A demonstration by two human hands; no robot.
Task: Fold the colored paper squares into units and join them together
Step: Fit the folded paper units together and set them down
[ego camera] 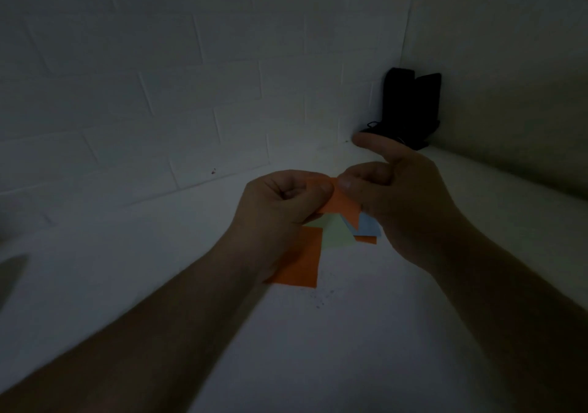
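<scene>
Both hands hold one folded orange paper piece (339,204) in the air above the white table. My left hand (280,209) pinches its left end between thumb and fingers. My right hand (394,196) pinches its top right edge, with the thumb sticking up. Below them on the table lie a flat orange square (302,263), a pale green square (337,236), a light blue square (369,226) and a sliver of another orange sheet (366,239). My hands partly cover these sheets.
The scene is dim. A white brick wall runs behind the white table (318,349), meeting a side wall at the right. A black object (410,107) stands in that far corner. A blurred grey shape (9,272) shows at the left edge.
</scene>
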